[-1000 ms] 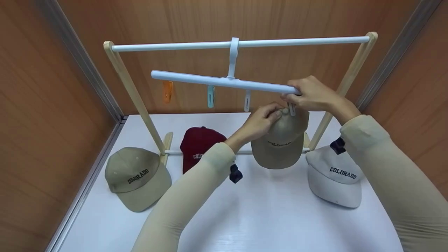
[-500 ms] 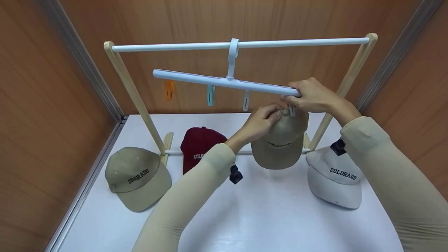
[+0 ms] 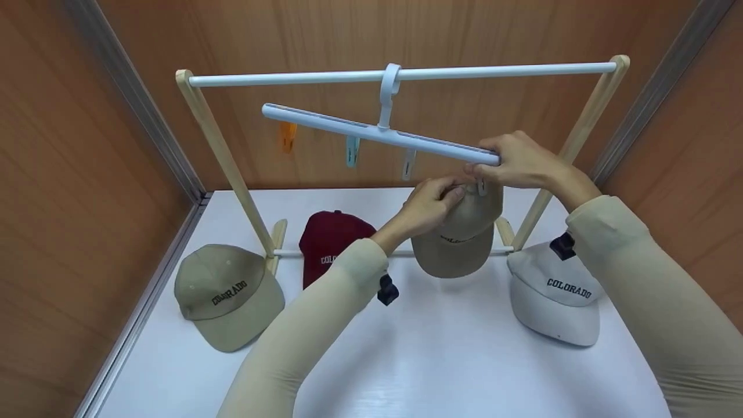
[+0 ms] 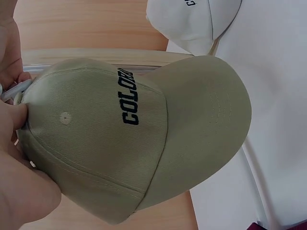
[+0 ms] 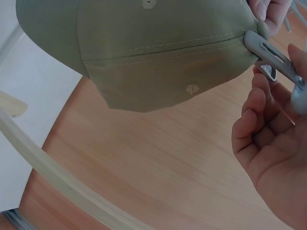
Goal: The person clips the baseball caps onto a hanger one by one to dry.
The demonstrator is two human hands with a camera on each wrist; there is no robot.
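My left hand (image 3: 429,206) pinches the top of an olive-beige baseball cap (image 4: 96,120) that hangs brim down, its crown lettered in black. At the cap's top button a grey clip (image 5: 273,55) overlaps the fabric. My right hand (image 3: 522,159) is at the right end of a pale blue hanger (image 3: 348,125), with thumb and curled fingers around the grey clip just under the bar. The hanger hooks over a white rod (image 3: 278,79) and tilts down to the right. Further left on it hang an orange clip (image 3: 287,136), a light blue clip (image 3: 352,152) and another grey clip (image 3: 408,164).
On the white table (image 3: 453,360) lie an olive cap (image 3: 226,290) at left, a dark red cap (image 3: 331,235) behind my left forearm, and a white cap (image 3: 554,296) beside my right sleeve. The rack's wooden legs (image 3: 226,162) rise on both sides. Wood panels (image 3: 325,29) enclose the space.
The hanger's left end has risen and its right end has dipped a little, so it tilts more. The held cap has shifted slightly left. Both hands keep their hold.
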